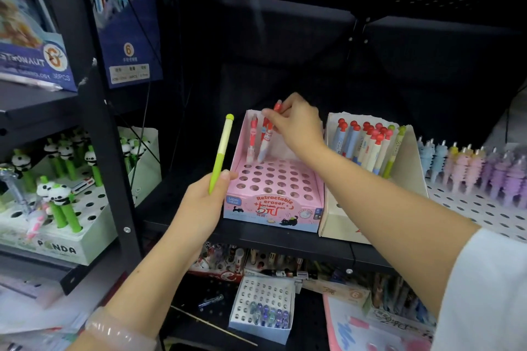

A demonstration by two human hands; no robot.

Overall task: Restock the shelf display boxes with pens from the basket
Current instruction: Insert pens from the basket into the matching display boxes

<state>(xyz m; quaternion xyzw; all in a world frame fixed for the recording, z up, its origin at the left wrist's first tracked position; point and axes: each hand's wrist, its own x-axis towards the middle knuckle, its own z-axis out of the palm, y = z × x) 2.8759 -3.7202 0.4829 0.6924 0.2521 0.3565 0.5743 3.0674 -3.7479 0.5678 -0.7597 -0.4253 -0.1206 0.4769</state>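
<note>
A pink display box (273, 209) with many holes stands on the black shelf; two red-capped pens (252, 137) stand in its back row. My right hand (296, 122) reaches over the box's back and pinches the red top of a pen (265, 142) at the back row. My left hand (204, 202) hovers just left of the box and grips a green and yellow pen (221, 154) upright by its lower end. The basket is out of view.
A cream box (342, 222) of red-topped pens stands right of the pink one, then pastel pens on a white pegged tray (479, 208). A panda pen box (57, 242) sits on the left shelf. A black upright post (111, 151) separates the shelves. A small white holed box (262, 308) lies below.
</note>
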